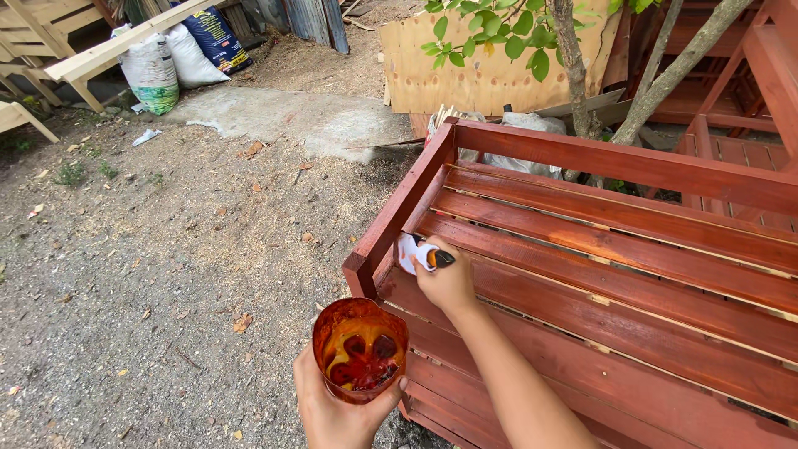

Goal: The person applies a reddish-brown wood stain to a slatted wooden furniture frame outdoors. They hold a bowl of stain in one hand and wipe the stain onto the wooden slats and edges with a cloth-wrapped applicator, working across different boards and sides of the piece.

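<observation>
A single head-worn camera looks steeply down and forward from close above the red slatted bench [615, 249], its far background perhaps slightly distorted.

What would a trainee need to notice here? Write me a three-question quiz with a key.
1. True or false: the left hand holds a cut-off container of reddish stain.
2. The right hand holds what against the slatted wooden frame?
A. hammer
B. brush
C. saw
3. Which side of the picture shows the white sacks?

Key:
1. True
2. B: a brush, its bristles wrapped in white
3. The upper left, on the ground beyond the frame
</observation>
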